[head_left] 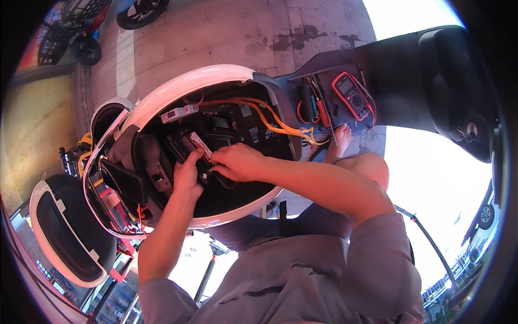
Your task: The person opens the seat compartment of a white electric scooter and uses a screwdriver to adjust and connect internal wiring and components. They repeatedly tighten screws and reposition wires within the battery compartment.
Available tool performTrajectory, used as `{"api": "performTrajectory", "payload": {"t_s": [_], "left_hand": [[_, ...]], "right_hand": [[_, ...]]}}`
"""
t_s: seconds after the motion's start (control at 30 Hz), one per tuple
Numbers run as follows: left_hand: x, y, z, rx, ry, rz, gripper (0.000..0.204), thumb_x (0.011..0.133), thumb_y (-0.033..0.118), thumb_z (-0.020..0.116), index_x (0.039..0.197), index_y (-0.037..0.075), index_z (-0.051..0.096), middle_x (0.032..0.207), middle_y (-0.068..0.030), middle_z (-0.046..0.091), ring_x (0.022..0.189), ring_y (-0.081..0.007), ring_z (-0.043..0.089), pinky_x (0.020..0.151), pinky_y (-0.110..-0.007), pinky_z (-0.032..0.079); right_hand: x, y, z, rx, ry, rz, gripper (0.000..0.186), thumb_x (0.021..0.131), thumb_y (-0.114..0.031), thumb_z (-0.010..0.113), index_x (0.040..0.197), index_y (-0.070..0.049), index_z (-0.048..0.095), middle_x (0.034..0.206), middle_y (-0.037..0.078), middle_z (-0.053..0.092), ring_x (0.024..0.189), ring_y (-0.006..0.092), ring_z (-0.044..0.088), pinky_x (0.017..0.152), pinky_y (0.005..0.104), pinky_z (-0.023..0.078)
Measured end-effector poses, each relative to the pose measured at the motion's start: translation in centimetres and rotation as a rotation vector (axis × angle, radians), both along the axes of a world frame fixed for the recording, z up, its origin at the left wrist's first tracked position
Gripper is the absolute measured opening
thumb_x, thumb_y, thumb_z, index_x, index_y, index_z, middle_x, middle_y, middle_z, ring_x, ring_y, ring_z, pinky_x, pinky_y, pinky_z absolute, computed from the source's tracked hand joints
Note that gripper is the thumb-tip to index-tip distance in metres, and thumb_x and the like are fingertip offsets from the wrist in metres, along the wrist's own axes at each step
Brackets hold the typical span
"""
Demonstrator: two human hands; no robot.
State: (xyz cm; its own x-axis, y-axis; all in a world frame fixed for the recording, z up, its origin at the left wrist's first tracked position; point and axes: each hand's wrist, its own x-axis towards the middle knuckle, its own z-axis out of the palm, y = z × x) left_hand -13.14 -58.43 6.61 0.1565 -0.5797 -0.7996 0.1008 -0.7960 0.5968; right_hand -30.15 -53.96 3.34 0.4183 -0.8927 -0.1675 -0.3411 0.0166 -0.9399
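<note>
A black box (184,141) with a white-and-red label lies tilted inside the open body compartment of a white electric scooter (224,73). My left hand (186,174) is closed round its near end, thumb on top beside the label. From the right, my right hand (238,162) reaches to the same box, fingers curled together at its edge; what they pinch is hidden. Thick orange cables (270,121) run along the compartment's far side and out over its right edge. A white breaker-like block (179,113) sits near the far left wall.
On the scooter's dark footboard (318,70) rest a red multimeter (352,96) and several hand tools (317,102). At the left stands a white-and-black top case (67,232). My bare foot (342,139) shows beside the footboard. Another wheel (141,13) stands on the paving beyond.
</note>
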Motion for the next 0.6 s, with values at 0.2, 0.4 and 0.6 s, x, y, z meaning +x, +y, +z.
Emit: {"api": "performTrajectory", "payload": {"t_s": [0.2,0.4,0.6], "left_hand": [[0.5,0.2,-0.6,0.024,0.017,-0.04,0.028,0.08,0.012,0.072,0.104,0.006,0.061,0.091,-0.0083,0.066,0.081,-0.0223,0.066,0.071,-0.036,0.057],[-0.3,0.2,0.4,0.028,-0.018,-0.054,0.03,0.078,0.015,0.073,0.105,0.006,0.062,0.093,-0.0086,0.066,0.082,-0.0225,0.065,0.073,-0.037,0.055],[0.1,0.0,0.3,0.038,-0.04,-0.087,0.03,0.078,0.016,0.073,0.104,0.005,0.063,0.092,-0.0079,0.066,0.082,-0.022,0.065,0.072,-0.036,0.055]], "right_hand": [[0.3,0.0,0.0,-0.014,0.026,0.014,0.018,0.086,-0.022,0.061,0.096,-0.008,0.063,0.097,0.013,0.067,0.09,0.0375,0.066,0.08,0.0476,0.053],[-0.1,-0.1,0.4,-0.016,0.078,0.044,0.02,0.086,-0.022,0.061,0.099,-0.007,0.062,0.098,0.014,0.068,0.09,0.0369,0.066,0.08,0.0482,0.053],[0.0,0.1,0.1,-0.085,0.061,0.031,0.021,0.087,-0.024,0.061,0.098,-0.007,0.063,0.095,0.014,0.068,0.088,0.0366,0.067,0.077,0.0471,0.054]]}}
